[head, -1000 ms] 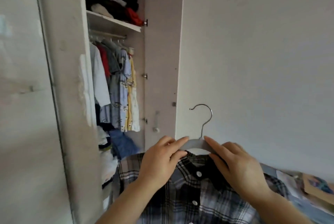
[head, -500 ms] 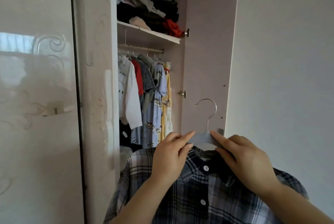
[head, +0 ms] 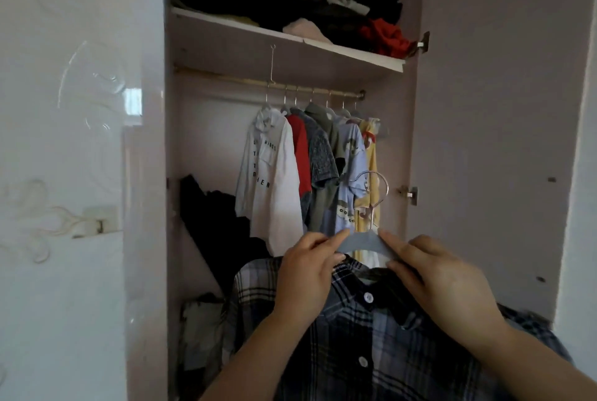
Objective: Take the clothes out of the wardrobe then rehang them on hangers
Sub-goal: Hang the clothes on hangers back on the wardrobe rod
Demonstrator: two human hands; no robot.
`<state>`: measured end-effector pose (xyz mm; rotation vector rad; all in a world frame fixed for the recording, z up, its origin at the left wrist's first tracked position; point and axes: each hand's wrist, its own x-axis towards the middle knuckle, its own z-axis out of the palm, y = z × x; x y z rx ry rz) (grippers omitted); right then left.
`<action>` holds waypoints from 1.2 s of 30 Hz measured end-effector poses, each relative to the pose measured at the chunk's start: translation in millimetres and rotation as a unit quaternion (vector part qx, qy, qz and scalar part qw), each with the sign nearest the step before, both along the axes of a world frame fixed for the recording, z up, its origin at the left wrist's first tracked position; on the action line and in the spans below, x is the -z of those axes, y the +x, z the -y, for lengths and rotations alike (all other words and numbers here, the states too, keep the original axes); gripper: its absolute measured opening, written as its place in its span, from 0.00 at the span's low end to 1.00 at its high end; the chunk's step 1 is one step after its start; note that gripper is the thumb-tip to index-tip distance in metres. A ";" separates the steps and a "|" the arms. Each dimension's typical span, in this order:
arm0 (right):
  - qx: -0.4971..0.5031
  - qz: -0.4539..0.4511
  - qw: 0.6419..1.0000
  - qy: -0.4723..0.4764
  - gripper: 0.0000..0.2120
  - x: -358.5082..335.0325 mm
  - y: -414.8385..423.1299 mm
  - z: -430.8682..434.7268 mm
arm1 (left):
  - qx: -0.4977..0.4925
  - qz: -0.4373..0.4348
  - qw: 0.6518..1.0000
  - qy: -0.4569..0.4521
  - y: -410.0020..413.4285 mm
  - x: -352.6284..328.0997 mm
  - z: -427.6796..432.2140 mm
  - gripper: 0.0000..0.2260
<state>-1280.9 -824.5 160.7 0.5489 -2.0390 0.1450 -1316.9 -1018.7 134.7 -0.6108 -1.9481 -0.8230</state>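
A dark plaid button shirt (head: 371, 342) hangs on a grey hanger (head: 363, 241) with a metal hook (head: 374, 190), held up in front of the open wardrobe. My left hand (head: 305, 277) grips the hanger's left shoulder and the shirt collar. My right hand (head: 442, 281) grips the hanger's right shoulder. The wooden rail (head: 258, 80) runs across the wardrobe above, with several shirts (head: 310, 168) hanging on its right half.
A shelf (head: 290, 37) above the rail is piled with loose clothes. Dark clothes (head: 219, 223) lie lower left inside. The wardrobe door (head: 494, 142) stands open at the right, a glossy white panel (head: 64, 174) at the left. The rail's left half is bare.
The view has swung right and closer to the wardrobe opening. Both hands have carried the hanger with the plaid shirt up toward the hanging clothes; the grip is unchanged.
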 end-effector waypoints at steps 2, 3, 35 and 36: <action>-0.026 -0.003 1.000 0.006 0.22 -11.6 -43.6 6.3 | -0.025 -0.001 1.000 0.003 -31.1 -10.6 6.8 0.19; -0.039 -0.008 0.999 0.011 0.24 -17.9 -64.9 11.1 | -0.039 -0.003 0.999 0.012 -46.4 -16.1 11.1 0.19; -0.058 -0.002 0.998 0.029 0.11 -270.2 -512.1 306.1 | -0.349 -0.053 0.935 0.037 -435.7 -201.4 250.0 0.22; -0.052 0.000 0.998 0.023 0.13 -278.7 -520.5 311.3 | -0.354 -0.051 0.933 0.029 -441.9 -205.7 253.6 0.22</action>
